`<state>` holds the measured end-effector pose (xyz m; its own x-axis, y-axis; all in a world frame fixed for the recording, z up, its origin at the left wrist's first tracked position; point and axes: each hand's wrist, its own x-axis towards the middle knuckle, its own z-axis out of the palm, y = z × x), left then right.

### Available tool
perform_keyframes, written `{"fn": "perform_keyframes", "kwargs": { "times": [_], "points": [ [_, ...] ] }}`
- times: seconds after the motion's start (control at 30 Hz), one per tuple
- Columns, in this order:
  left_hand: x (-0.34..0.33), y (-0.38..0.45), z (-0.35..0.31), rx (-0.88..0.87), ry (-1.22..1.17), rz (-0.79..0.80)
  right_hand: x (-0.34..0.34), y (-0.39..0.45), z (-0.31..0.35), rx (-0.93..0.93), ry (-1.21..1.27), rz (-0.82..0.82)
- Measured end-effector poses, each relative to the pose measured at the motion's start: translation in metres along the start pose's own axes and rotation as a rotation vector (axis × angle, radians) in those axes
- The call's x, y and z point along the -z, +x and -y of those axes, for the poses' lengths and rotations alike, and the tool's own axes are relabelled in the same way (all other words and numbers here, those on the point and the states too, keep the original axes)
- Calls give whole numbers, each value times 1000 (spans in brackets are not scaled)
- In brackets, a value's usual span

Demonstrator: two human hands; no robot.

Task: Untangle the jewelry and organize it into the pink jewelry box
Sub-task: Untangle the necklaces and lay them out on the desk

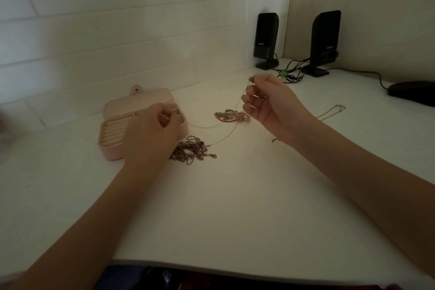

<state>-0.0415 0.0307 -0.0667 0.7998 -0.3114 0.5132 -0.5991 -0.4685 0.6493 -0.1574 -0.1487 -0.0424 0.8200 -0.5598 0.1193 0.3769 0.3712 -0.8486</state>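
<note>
The pink jewelry box [110, 134] lies open at the left of the white desk, its ring rolls showing. Over the box's right end my left hand [153, 134] has its fingers curled, pinching one end of a thin chain [223, 140]. That chain runs across the desk and up to my right hand [266, 103], which pinches it raised above the desk. A tangled heap of dark chains [191, 150] lies just right of the box. A second cluster with pink beads and a red cord [231, 116] sits below my right hand.
Two black speakers [267, 40] [324, 42] stand at the back right with their cables [292, 73]. A black mouse [412, 93] lies at the far right. Another thin chain [332, 112] lies right of my right wrist. The desk's front edge [235, 266] is near me.
</note>
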Motion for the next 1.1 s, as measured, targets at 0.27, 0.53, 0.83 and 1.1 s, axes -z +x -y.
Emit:
{"fn": "perform_keyframes", "kwargs": {
  "times": [0.27,0.53,0.83,1.1],
  "points": [
    [-3,-12,-17,-219,-365,356,-15,-15,1,8,-228,314],
    [-18,-17,-36,-124,-643,662,-17,-14,10,24,-31,202],
    [-14,1,-12,78,-582,535,14,-1,24,154,-680,-170],
    [-6,4,-15,237,-621,326,15,-1,33,152,-431,-147]
  ]
}}
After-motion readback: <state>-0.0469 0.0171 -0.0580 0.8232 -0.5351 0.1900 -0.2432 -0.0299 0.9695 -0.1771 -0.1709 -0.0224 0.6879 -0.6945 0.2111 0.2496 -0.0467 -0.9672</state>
